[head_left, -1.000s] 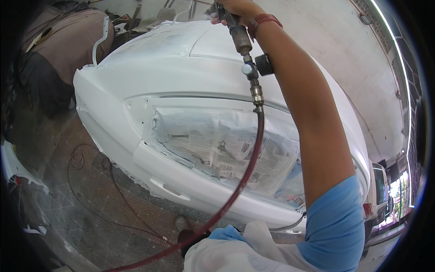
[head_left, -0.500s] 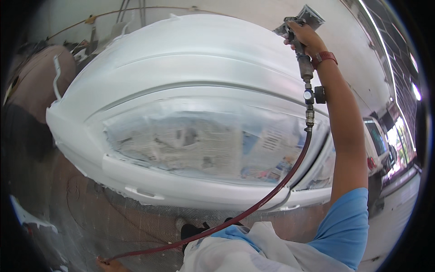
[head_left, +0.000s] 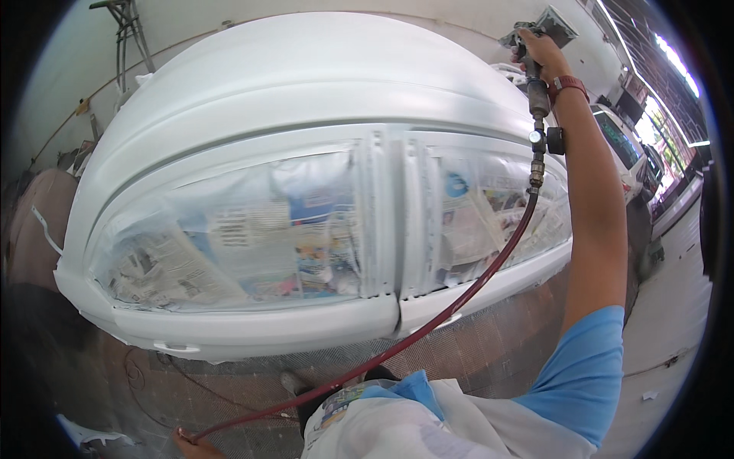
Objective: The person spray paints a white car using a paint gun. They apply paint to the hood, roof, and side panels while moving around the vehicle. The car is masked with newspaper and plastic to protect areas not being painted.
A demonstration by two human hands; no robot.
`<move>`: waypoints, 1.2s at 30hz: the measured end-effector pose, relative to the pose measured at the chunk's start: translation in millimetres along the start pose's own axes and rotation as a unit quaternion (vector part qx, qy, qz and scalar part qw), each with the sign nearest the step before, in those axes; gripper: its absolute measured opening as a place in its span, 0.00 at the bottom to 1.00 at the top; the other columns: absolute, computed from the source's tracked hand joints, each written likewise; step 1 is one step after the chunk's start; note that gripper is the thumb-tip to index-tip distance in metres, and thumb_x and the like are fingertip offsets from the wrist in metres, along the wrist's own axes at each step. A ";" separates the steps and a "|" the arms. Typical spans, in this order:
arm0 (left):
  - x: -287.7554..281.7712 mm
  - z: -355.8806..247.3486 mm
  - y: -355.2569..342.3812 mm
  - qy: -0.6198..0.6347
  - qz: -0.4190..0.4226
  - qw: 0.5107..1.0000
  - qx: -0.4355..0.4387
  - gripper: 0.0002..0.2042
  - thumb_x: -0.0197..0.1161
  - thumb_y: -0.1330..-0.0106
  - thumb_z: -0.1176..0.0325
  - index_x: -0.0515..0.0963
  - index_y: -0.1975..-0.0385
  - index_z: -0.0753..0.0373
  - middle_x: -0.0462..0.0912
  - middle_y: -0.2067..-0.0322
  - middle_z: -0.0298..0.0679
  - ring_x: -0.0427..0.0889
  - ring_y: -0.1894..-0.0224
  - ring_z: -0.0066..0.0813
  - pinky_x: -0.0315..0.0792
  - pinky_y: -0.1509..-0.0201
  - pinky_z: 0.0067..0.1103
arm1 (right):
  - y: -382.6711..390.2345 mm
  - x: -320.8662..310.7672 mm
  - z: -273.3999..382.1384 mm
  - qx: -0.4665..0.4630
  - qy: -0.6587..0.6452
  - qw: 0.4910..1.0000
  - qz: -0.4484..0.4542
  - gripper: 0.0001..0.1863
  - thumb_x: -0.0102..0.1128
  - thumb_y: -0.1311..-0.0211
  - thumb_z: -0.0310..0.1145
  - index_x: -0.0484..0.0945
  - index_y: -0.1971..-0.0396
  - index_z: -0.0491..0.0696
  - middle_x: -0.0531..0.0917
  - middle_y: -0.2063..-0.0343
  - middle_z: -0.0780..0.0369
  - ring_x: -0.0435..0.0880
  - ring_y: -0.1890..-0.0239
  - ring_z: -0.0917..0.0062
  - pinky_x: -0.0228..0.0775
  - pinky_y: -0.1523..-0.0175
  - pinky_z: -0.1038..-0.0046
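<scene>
My right hand (head_left: 544,52) is raised at upper right, wrapped round the spray gun (head_left: 537,98), which has a cup on top and a gauge below. A dark red hose (head_left: 482,279) hangs from the gun's inlet and curves down to my left hand (head_left: 195,445), which grips it at the lower edge; only part of that hand shows. In front of me is a white car body (head_left: 252,69) with glossy roof and door frames. Paper and plastic masking (head_left: 237,229) covers both side windows, partly misted white. The gun is above the right-hand window, near the roof.
A covered brownish bulk (head_left: 42,222) and a metal stand (head_left: 122,34) are at the left. A white vehicle (head_left: 619,145) is parked at right, toward the bright opening. Looped thin hoses (head_left: 134,371) lie on the tiled floor below the car. A pale wall (head_left: 474,23) runs behind.
My right hand and gun have moved right across the picture. My view has shifted along the car, bringing both windows into view. My left hand, earlier unseen, now shows on the hose.
</scene>
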State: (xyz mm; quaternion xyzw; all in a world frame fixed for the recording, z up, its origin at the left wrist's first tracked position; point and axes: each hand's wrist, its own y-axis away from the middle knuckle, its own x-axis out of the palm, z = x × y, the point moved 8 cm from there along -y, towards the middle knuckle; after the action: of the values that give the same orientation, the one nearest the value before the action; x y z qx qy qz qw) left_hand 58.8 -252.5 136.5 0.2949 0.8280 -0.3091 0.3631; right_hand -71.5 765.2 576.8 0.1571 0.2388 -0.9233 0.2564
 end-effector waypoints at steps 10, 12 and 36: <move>-0.3 -68.1 57.4 -0.037 0.118 0.991 0.049 0.14 0.59 0.27 0.68 0.80 0.51 0.74 0.86 0.56 0.57 0.83 0.56 0.48 0.76 0.50 0.37 | -48.8 -185.0 -161.1 0.090 -0.023 0.986 -0.137 0.24 0.56 0.27 0.48 0.81 0.66 0.38 0.85 0.77 0.54 0.83 0.81 0.69 0.75 0.77 0.69; 3.1 -73.7 57.8 -0.059 0.129 0.987 0.074 0.14 0.58 0.26 0.69 0.81 0.50 0.74 0.86 0.56 0.57 0.84 0.55 0.51 0.76 0.50 0.37 | -49.8 -213.3 -183.0 0.096 0.036 0.981 -0.163 0.22 0.56 0.26 0.47 0.79 0.67 0.39 0.83 0.78 0.54 0.82 0.83 0.69 0.74 0.80 0.69; 60.8 340.9 -89.8 -0.101 0.067 0.984 -0.130 0.21 0.52 0.17 0.54 0.81 0.59 0.68 0.78 0.76 0.41 0.73 0.77 0.31 0.67 0.73 0.30 | 264.8 432.9 325.4 -0.147 -0.023 0.956 0.251 0.19 0.55 0.25 0.45 0.78 0.54 0.41 0.84 0.70 0.58 0.87 0.72 0.75 0.75 0.78 0.78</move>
State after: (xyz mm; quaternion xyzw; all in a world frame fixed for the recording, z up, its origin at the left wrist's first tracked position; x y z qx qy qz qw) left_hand 103.4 -541.0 -70.2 0.2672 0.7985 -0.2020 0.5001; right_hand -335.3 223.2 575.0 0.1513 0.3189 -0.7870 0.5060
